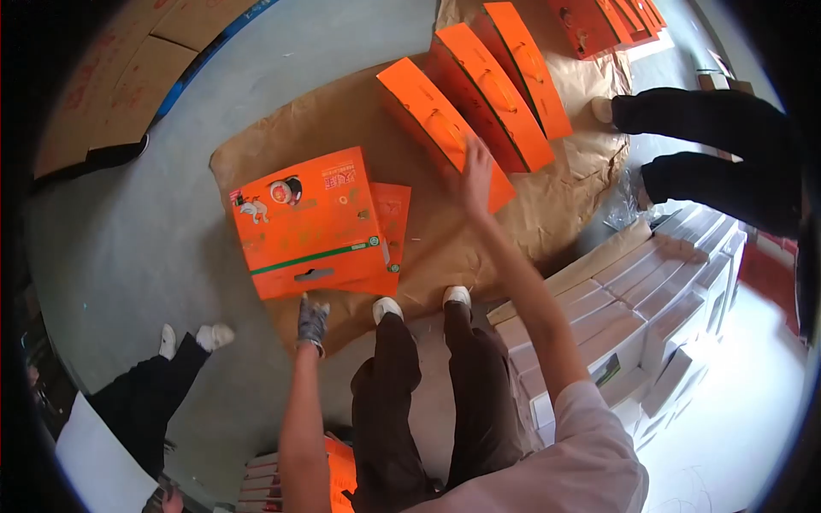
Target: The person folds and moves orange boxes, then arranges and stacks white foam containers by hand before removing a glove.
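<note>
My left hand (313, 322), in a grey glove, is just below the near edge of a flat orange carton (308, 227). Its fingers are apart, with nothing between them. That carton has printed pictures, a green stripe and a handle slot, and lies over another orange carton (392, 227). My right hand (475, 178) is at the near part of an upright orange gift box (412, 98) with an orange strap handle on top. Its fingers stretch along the box's side, slightly blurred, and do not appear wrapped round the handle.
Beyond stand two more upright orange boxes (492, 94) (523, 73) on brown paper (342, 115). Stacked white boxes (616, 299) rise at the right. Another person's dark-trousered legs (705, 120) are at right; a second person's legs (150, 393) are at lower left. Cardboard (120, 85) stands upper left.
</note>
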`<state>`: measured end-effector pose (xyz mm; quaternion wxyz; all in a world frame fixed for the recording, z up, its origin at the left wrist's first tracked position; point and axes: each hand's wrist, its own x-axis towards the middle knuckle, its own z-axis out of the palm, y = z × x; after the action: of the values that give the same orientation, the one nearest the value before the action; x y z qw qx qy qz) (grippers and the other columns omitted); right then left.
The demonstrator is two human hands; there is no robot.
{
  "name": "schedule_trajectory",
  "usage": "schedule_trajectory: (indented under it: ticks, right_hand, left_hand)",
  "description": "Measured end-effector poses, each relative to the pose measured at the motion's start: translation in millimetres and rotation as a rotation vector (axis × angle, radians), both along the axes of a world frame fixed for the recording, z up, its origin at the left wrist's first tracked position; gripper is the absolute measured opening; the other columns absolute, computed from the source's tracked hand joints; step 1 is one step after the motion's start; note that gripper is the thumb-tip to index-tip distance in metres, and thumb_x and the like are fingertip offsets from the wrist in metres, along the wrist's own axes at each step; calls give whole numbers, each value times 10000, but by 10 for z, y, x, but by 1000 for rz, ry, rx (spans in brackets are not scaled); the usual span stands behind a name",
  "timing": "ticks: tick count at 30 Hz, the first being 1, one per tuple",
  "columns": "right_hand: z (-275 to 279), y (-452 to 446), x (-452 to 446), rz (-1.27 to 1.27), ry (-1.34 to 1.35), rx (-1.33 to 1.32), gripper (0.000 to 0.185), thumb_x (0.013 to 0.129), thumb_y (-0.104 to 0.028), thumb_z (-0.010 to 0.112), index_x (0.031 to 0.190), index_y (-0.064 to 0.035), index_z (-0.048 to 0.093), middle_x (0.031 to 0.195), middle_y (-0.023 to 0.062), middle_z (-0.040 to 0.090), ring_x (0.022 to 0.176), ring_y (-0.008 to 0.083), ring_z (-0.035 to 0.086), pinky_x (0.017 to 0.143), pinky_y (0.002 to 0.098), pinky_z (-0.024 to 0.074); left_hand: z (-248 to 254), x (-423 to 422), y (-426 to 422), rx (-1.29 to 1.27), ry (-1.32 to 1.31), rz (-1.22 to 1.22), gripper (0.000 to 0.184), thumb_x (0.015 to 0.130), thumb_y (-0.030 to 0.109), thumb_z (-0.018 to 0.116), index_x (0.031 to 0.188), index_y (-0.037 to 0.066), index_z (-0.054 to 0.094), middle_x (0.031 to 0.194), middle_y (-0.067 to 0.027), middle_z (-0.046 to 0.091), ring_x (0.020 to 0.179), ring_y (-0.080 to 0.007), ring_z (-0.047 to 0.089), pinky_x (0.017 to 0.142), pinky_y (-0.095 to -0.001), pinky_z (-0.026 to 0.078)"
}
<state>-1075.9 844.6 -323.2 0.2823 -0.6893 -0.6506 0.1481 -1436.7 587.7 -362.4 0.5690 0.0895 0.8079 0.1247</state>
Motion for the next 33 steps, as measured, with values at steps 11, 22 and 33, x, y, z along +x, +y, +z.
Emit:
schedule_trajectory:
  ticks: [11,22,33]
  right_hand:
    - [-265,151,-222,-9,133,-599,304,720,-260,434,928,-78,561,913,170,549,839,304,533,727,375,433]
    - [3499,-2030,-176,46,318,-320,205,572,-145,596,745,-69,517,728,103,483,791,287,467,650,384,393]
    - [4846,-4193,293,-421,19,-180,202,513,-108,589,697,-68,517,791,68,452,814,232,438,700,341,339]
  left_hand:
    - [2158,338,-1239,177,192,77,703,695,113,587,1264,201,184,1226,-129,325,1086,-243,348,881,-312,301]
    - [4905,1944,871,772,612,-1729,962,510,307,707,1276,180,140,1314,-105,146,1204,-302,133,945,-502,136]
    - [4597,2986,-512,1168,-488,-2099,982,459,350,717,1223,49,179,1213,-159,288,1107,-283,323,929,-317,270]
